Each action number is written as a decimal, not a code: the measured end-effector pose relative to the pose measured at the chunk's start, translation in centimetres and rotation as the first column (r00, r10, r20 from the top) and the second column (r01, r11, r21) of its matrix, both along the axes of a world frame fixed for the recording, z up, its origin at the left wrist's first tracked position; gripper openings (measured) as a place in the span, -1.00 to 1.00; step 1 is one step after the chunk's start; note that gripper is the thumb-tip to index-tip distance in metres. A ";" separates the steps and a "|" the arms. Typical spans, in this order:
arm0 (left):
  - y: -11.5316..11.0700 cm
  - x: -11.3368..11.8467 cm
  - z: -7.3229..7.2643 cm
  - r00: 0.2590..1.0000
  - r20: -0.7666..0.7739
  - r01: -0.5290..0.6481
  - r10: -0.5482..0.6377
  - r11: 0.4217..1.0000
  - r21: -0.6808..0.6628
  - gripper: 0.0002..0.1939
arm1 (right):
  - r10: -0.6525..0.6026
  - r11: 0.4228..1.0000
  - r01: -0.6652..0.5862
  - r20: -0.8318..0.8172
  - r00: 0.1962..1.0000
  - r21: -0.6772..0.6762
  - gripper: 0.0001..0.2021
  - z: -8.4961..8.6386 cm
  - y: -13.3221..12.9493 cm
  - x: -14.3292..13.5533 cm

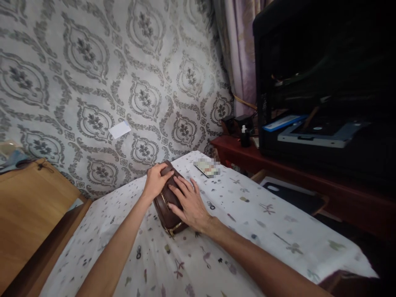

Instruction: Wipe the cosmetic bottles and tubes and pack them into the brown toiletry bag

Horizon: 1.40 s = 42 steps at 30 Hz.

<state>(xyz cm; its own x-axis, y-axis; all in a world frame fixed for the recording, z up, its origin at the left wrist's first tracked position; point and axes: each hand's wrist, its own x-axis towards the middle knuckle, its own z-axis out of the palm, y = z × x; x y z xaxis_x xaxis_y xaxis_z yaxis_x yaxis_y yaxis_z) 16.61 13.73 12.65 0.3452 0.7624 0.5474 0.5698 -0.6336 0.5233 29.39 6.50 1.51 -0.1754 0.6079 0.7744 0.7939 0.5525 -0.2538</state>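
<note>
A brown leather handbag (163, 210) with gold-coloured zips lies on the patterned white sheet, one end towards me. My left hand (156, 179) grips its far end, with the thumb on top and the other fingers curled over the edge. On the upper side of the bag rests my right hand (190, 204), its fingers spread and pressing lightly or lying flat. The bag's interior is not visible. Beyond my right hand, a flat rectangular thing (204, 169), partly blurred out, lies on the sheet.
A wooden bed end (40, 206) stands at the left. Along the right runs a red-brown stand (241, 152) bearing a large dark screen (324, 49) and a small black bottle (245, 138). Below it, a drawer (291, 198) is pulled out. Patterned wallpaper (120, 82) covers the wall ahead.
</note>
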 end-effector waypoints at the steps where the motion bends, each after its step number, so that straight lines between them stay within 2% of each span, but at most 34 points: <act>1: 0.2 -0.3 0.0 1.000 0.012 0.003 -0.003 1.000 -0.002 -0.92 | -0.004 1.000 0.004 -0.002 1.000 0.011 -0.54 -0.1 0.0 0.0; 9: 1.5 -5.6 0.1 0.994 0.106 0.023 -0.011 0.994 -0.110 -0.81 | 0.029 0.990 -0.041 0.091 0.995 0.133 -0.61 -0.8 -2.0 -0.6; 13: 1.5 -7.2 -0.5 0.993 0.116 0.003 0.013 0.990 -0.140 -0.79 | 0.014 0.986 -0.036 0.136 0.991 0.160 -0.62 -1.5 -2.4 -0.8; 19: 1.3 -6.7 -1.9 0.984 0.158 -0.067 0.079 0.994 -0.085 -0.81 | -0.042 0.985 0.020 0.132 0.990 0.169 -0.60 -2.4 -2.1 -1.2; 23: 0.8 -6.1 -2.4 0.977 0.180 -0.107 0.112 0.993 -0.041 -0.82 | -0.041 0.987 0.019 0.129 0.991 0.161 -0.58 -2.5 -1.9 -1.2; 30: -0.3 -5.9 -2.3 0.977 0.174 -0.127 0.127 0.992 -0.006 -0.83 | -0.026 0.989 0.006 0.134 0.991 0.146 -0.56 -2.4 -1.5 -1.2; 37: -2.5 -5.4 -1.9 0.987 0.133 -0.098 0.092 0.994 0.037 -0.81 | -0.021 0.993 0.006 0.129 0.991 0.114 -0.55 -2.3 -1.5 -1.4; 42: -3.0 -5.5 -1.9 0.993 0.095 -0.076 0.074 0.997 0.014 -0.82 | -0.003 0.994 -0.011 0.129 0.992 0.112 -0.55 -2.2 -1.9 -1.3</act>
